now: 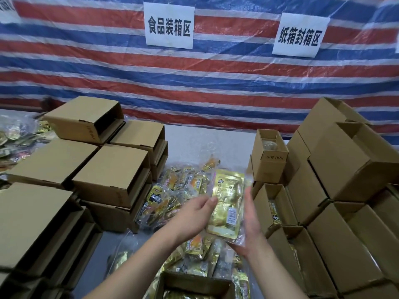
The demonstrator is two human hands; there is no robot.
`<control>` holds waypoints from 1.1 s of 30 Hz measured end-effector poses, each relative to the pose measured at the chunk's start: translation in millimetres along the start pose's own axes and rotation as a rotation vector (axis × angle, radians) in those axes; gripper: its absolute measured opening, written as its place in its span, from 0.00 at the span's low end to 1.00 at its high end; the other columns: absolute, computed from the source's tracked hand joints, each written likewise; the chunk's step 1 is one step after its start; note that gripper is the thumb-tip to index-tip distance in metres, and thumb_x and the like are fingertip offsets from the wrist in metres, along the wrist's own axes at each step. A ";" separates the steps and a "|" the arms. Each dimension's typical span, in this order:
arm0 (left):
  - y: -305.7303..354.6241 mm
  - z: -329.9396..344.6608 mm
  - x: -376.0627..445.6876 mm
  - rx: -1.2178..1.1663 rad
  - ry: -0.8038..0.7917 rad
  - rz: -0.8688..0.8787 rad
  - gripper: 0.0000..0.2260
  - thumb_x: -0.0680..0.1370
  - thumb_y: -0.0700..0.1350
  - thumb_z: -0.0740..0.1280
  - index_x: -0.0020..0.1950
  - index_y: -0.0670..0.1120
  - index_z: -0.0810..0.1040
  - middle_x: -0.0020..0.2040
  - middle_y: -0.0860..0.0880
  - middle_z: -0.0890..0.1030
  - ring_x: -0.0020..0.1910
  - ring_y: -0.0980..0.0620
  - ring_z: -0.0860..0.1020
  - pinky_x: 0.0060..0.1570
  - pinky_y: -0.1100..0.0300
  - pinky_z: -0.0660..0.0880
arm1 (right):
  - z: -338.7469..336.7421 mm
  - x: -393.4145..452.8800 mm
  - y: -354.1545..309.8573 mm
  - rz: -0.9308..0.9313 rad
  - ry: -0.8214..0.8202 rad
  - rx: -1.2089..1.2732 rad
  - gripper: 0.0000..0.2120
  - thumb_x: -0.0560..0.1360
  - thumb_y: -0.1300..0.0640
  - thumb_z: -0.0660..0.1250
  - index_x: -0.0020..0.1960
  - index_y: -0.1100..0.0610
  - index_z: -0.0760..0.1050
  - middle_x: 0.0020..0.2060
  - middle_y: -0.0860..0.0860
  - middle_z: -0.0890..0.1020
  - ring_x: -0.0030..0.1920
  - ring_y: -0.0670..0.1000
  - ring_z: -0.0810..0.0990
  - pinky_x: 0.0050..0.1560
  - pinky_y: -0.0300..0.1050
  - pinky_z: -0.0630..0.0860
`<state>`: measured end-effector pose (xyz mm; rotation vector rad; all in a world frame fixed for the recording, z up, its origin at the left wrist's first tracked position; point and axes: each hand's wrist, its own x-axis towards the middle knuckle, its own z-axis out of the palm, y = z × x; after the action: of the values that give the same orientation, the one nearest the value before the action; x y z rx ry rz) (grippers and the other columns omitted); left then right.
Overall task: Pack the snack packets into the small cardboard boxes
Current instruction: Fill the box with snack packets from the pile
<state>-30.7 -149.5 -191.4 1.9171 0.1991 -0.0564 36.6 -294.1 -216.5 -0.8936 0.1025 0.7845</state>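
Between my two hands, above the table's middle, is a flat gold snack packet in a clear wrapper. My left hand pinches its left edge with thumb and curled fingers. My right hand lies with straight fingers along the packet's right edge and under its lower corner. A loose pile of gold and orange snack packets covers the table below and behind the hands. A small open cardboard box at the bottom edge holds gold packets. Another open box on the right has one packet standing inside.
Empty cardboard boxes lie stacked on their sides at the left. More boxes are piled at the right, with a small upright box behind. A further heap of packets lies far left. A striped tarp hangs behind.
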 end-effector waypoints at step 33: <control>-152.1 -17.0 -81.2 0.308 -0.310 -0.288 0.13 0.83 0.54 0.61 0.63 0.54 0.79 0.61 0.55 0.79 0.62 0.56 0.76 0.64 0.60 0.70 | -10.3 -48.9 52.1 0.327 -0.457 -1.172 0.25 0.68 0.54 0.70 0.65 0.51 0.73 0.50 0.49 0.80 0.48 0.46 0.80 0.51 0.42 0.76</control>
<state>-136.8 -91.6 -315.4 2.1404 0.2666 -0.6034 -30.3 -310.1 -238.4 -1.7861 -0.7013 1.3669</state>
